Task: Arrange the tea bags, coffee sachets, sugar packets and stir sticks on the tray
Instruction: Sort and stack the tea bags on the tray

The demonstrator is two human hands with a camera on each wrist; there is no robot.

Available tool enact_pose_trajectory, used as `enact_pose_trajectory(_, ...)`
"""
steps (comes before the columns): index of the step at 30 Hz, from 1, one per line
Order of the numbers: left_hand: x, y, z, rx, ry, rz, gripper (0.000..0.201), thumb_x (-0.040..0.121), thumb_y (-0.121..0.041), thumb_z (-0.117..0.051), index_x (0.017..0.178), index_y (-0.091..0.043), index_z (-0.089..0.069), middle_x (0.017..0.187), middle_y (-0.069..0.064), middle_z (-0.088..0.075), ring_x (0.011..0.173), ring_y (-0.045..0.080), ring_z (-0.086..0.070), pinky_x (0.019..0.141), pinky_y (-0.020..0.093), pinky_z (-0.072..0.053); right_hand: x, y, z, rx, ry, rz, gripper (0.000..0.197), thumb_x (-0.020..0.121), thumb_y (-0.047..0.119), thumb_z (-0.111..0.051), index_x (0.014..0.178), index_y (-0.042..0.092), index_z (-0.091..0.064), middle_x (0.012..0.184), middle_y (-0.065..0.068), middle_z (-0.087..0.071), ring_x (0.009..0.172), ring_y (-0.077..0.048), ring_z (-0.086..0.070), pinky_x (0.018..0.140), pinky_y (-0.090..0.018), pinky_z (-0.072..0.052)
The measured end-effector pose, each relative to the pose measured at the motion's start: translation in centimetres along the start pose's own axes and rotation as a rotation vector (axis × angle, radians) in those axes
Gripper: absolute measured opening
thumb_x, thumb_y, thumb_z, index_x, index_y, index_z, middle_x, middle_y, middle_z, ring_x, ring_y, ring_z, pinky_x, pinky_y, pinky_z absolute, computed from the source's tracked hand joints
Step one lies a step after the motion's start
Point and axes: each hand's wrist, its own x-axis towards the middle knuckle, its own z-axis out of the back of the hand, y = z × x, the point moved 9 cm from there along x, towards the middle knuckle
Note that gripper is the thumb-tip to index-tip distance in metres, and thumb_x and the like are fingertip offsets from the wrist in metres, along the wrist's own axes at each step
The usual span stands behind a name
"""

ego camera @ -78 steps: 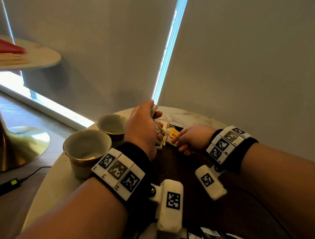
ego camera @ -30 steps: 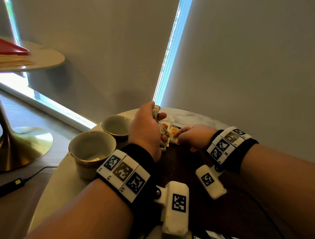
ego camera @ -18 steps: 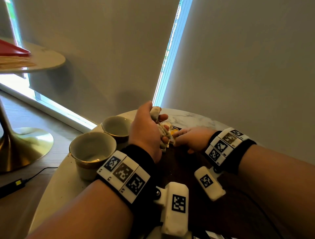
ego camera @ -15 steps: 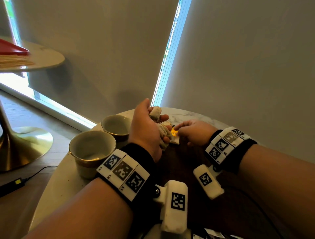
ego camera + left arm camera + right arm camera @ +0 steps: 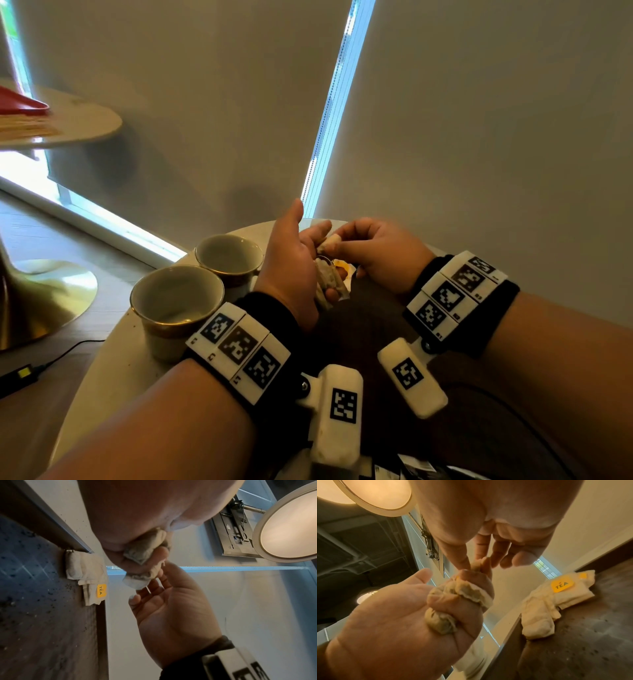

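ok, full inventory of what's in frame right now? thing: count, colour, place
tea bags in hand: a bunch, count unclear, off-white, gripped in the left hand.
tea bags on tray: small pile, off-white with yellow TEA tag, at the tray's far edge.
tray: one, dark, on the table under both hands.
cups: two, pale with gold bands, left of the tray.
table: one, pale and round, under everything.
side table: one, pale top with gold base, far left; red item on it.
cable: one, black, on the floor at left.
left hand: fingers curled round the bunch.
right hand: fingers pinching one bag's end at the top of the bunch.
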Motion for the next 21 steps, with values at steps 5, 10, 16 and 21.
enact_pose_trajectory(5, 0.4, 0.0, 1.0, 0.078, -0.107, -0.008, 0.063, 0.096, -0.07, -0.038, 0.144, -0.031, -0.045, 0.118, 0.015, -0.061, 0.07, 0.021, -0.061, 0.045, 0.024, -0.04, -0.1, -0.1, 1.0, -0.007, -0.095, 0.015, 0.013, 0.084, 0.022, -0.077, 0.09, 0.016, -0.067, 0.078, 0.003, -0.07, 0.055, 0.003, -0.06, 0.055, -0.019, -0.046)
enact_pose_trajectory(10, 1.4, 0.1, 2.2, 0.268, -0.19, -0.028, 0.039, 0.097, -0.05, -0.055, 0.121, -0.02, -0.064, 0.103, 0.003, -0.068, 0.076, 0.019, -0.056, 0.052, 0.027, -0.041, 0.0, -0.3, 1.7, 0.131, -0.113, 0.036, 0.011, 0.087, 0.01, -0.073, 0.093, 0.009, -0.063, 0.086, -0.01, -0.071, 0.07, -0.014, -0.066, 0.054, -0.023, -0.051)
enact_pose_trajectory(16, 1.4, -1.1, 3.1, 0.344, -0.264, -0.148, 0.016, 0.099, -0.033, -0.063, 0.113, -0.026, -0.068, 0.092, 0.005, -0.068, 0.064, 0.014, -0.055, 0.044, 0.024, -0.043, 0.2, -1.4, 1.3, 0.242, -0.068, -0.007, 0.019, 0.087, 0.003, -0.069, 0.099, 0.012, -0.056, 0.086, -0.01, -0.069, 0.074, -0.021, -0.069, 0.06, -0.031, -0.051)
enact_pose_trajectory(21, 1.3, -1.3, 2.7, 0.311, -0.229, -0.214, 0.011, 0.094, -0.034, -0.069, 0.103, -0.026, -0.072, 0.078, 0.005, -0.071, 0.056, 0.013, -0.054, 0.043, 0.026, -0.043, 0.3, -2.2, 1.0, 0.288, -0.068, -0.035, 0.021, 0.089, 0.026, -0.07, 0.105, 0.014, -0.064, 0.093, -0.009, -0.069, 0.076, -0.021, -0.063, 0.062, -0.032, -0.05)
